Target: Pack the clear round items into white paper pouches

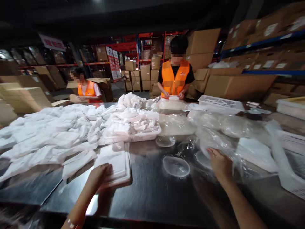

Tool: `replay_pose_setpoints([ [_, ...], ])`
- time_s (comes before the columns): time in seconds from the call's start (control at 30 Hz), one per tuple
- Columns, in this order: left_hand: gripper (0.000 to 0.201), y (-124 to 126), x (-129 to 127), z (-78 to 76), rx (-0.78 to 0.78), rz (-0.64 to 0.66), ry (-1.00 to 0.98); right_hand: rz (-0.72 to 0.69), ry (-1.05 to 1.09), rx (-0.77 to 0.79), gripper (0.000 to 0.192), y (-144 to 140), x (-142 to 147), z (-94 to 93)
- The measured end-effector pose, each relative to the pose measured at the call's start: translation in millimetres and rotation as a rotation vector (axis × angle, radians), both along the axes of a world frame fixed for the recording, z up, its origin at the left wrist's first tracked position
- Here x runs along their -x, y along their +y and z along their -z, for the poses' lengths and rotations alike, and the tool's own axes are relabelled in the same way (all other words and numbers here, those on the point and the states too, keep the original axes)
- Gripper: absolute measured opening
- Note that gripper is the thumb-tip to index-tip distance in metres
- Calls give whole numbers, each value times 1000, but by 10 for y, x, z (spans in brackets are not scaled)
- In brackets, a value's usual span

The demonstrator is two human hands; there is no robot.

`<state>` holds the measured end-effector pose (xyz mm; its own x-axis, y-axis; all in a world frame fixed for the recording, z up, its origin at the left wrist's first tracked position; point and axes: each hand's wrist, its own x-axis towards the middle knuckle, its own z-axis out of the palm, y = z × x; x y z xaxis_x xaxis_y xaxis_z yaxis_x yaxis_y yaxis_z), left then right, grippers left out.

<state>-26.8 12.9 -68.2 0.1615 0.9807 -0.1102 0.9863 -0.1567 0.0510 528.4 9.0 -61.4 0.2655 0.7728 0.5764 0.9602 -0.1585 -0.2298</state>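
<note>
A neat stack of flat white packets [111, 159] lies on a white tray at the front left of the dark table. My left hand [102, 173] is at the stack's near left edge, its fingers curled in; what they may hold is hidden. To the right, my right hand [221, 163] reaches over clear plastic pieces, thumb and fingers drawn together. A clear oval plastic piece [202, 159] lies beside those fingertips; whether they grip it is unclear. Another clear oval piece [176, 166] rests on the table between my hands.
A large heap of white bags [59, 127] covers the left side, next to a filled white basket [145, 136]. Bagged clear plastic [209, 122] and a white crate [290, 159] stand right. Two people in orange vests [176, 78] work across the table.
</note>
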Motion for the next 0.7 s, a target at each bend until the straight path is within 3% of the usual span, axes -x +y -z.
replay_pose_setpoints([
  [0.07, 26, 14, -17, -18, -22, -15, 22, -196, -92, -75, 31, -6, 511, 139],
  [0.13, 26, 20, -38, -41, -45, -21, 37, -385, -204, -47, 26, -38, 1023, 304],
  [0.23, 26, 16, -39, -75, -84, -18, 52, -465, -285, 106, 17, -89, 1524, 493],
  [0.37, 20, 75, -3, -106, -125, 19, 74, -381, -179, 329, 40, -51, 1568, 499],
  [0.47, 23, 161, -10, -143, -186, 22, 90, -386, -115, 380, 44, 16, 1437, 384],
  [0.6, 35, 148, -188, -235, -342, 67, 83, -489, 140, 313, 29, -79, 1421, 322],
  [0.7, 28, 44, -409, -294, -422, 193, 76, -512, 292, 186, 38, -366, 1521, 415],
])
